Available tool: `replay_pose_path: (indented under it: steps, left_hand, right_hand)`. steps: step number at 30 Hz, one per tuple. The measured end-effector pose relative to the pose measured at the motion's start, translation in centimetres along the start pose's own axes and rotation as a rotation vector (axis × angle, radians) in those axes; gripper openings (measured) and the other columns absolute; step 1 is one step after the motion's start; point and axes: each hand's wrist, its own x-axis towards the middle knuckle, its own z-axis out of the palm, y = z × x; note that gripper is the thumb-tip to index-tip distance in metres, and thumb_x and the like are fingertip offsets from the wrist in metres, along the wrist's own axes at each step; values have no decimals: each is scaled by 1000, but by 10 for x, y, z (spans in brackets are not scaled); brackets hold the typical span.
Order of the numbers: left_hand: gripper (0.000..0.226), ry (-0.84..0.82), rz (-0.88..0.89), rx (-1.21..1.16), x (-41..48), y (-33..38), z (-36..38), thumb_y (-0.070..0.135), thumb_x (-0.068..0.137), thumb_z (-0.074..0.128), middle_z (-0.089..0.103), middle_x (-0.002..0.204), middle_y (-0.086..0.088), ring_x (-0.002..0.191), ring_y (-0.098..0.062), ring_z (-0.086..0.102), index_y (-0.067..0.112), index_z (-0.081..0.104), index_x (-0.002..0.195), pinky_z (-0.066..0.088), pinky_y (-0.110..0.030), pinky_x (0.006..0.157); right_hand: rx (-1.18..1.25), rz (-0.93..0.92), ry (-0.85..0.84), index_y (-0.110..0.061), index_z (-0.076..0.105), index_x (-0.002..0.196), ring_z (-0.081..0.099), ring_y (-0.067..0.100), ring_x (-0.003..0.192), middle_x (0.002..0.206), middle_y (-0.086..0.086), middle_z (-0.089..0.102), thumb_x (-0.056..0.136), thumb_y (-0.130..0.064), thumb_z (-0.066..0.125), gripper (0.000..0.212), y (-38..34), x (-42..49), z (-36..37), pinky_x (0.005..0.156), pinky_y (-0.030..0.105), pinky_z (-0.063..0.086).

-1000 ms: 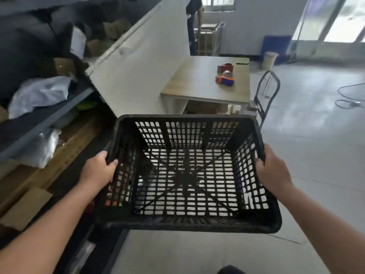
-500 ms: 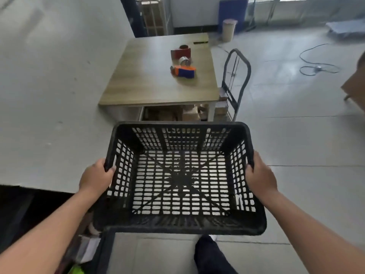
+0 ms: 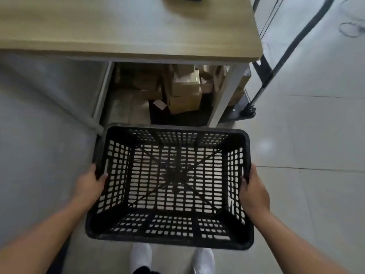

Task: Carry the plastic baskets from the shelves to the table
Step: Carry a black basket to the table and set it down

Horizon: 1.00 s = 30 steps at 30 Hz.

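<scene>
An empty black plastic basket (image 3: pixel 171 182) with perforated walls hangs in the air in front of me, level and open side up. My left hand (image 3: pixel 89 184) grips its left rim and my right hand (image 3: pixel 253 191) grips its right rim. The wooden table (image 3: pixel 126 30) fills the top of the view, its near edge just beyond the basket's far rim and higher in the frame. The shelves are out of view.
Cardboard boxes (image 3: pixel 184 89) are stacked under the table between its white legs (image 3: pixel 227 93). A black hand trolley (image 3: pixel 276 66) stands at the table's right side. A grey panel (image 3: pixel 39 125) lies to my left. My white shoes (image 3: pixel 141 256) show below the basket.
I have walked up to the table with the basket in both hands. The table now sits close and large, and the view has tipped downward; the shelves have left the frame.
</scene>
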Motion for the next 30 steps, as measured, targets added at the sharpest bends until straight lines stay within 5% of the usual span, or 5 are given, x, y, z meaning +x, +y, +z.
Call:
replay_pose_path:
  steps: [7,16,20,24,30]
  left_hand:
    - [26,-15,49,85,108,-49,133,27,97,58,65,92,-23,83,-41,63,4,56,109,54,-50,72]
    - [10,-10,2,-62,161,-89,211,33,96,56,64,85,-5,70,-23,57,27,49,99,39,-32,56]
    - [29,-71,38,-19,167,-91,207,41,93,59,69,100,-10,84,-28,64,21,53,114,45,-35,63]
    - [78,-104,44,15,135,-75,161,45,86,72,47,147,-21,129,-40,49,18,37,150,44,-49,101]
    - [72,-92,32,-268,41,-46,24,35,81,80,50,150,-9,136,-30,47,26,47,145,38,-39,109]
  right_hand:
    - [20,5,-29,-40,39,116,50,-5,64,79,-24,56,93,-29,39,26,63,74,151,51,23,34]
    - [9,71,-48,-38,37,126,51,20,68,93,-13,57,92,-20,40,39,100,108,237,59,33,37]
    - [-81,100,-89,-37,33,135,57,29,86,112,2,62,92,-25,44,46,88,112,229,67,41,45]
    - [-244,24,-150,-26,27,153,31,33,140,153,13,35,92,-33,58,68,45,97,182,112,51,32]
    - [-216,-348,-242,-24,31,153,24,22,146,161,3,27,87,-37,68,76,-76,56,57,118,41,23]
